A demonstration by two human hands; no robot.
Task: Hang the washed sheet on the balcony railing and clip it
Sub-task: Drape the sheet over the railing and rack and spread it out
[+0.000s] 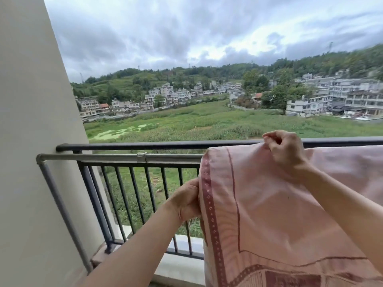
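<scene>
So the hanging part looks mostly done. The pale pink sheet with the dark red patterned border point(269, 204) is already draped over the black metal balcony railing point(145, 145), and the frame is filled by it from about 3 o'clock down to 6 o'clock. Clipping is what's left, going by this view, since no clip is seen anywhere on the fabric. A small whitish fastener point(142, 157) is spotted on the grey metal pipe point(93, 157) just inside the railing, at about 9 o'clock from the sheet's top corner. Whether it's a peg can't be told.

The left hand point(186, 201) is closed on the sheet's left edge, partway down the hanging side, with the fingers tucked behind the cloth. The right hand point(284, 148) is curled up at the top rail, and a fold of fabric is pinched in it right where the cloth crosses over.

The sheet is seen lying fairly smooth, with a few soft ripples near the border and thin red lines running inside the patterned edge. Probably it's being squared up before any pegs are put on.
</scene>
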